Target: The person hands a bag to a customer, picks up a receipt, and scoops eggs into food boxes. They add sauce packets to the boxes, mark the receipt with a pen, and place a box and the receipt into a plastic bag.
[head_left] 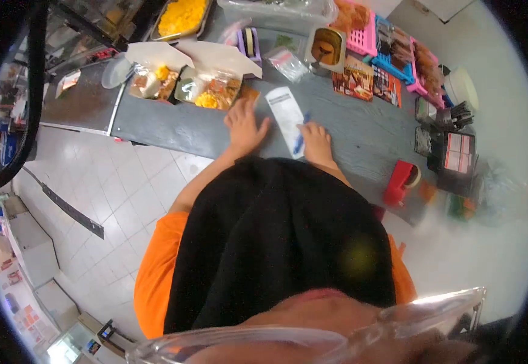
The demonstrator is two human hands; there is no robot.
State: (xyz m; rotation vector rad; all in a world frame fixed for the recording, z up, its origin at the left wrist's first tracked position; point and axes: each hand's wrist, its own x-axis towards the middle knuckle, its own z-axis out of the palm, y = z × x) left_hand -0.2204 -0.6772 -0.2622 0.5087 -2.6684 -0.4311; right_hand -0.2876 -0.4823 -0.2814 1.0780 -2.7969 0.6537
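- The left hand (245, 126), near the center of the frame, is open, palm down, its thumb spread away from the fingers, near the right-hand food box (210, 91).
- The right hand (318, 144), just right of center, is partly curled, its fingertips on the blue pen (300, 143); whether they pinch it or only rest on it, I cannot tell.
- The pen slants across the right edge of the long white paper (284, 115), which lies on the gray counter (352, 130) between the hands, just above the middle of the frame.
- Another open food box (153, 82) sits at the upper left, with yellow food visible in both boxes.
- Above the paper are a small plastic bag (289, 64) and a metal container (326, 51).
- Pink and blue baskets (393, 50) hold packed items at the upper right.
- A red tape dispenser (399, 184) stands right of the right hand, near the counter's edge.
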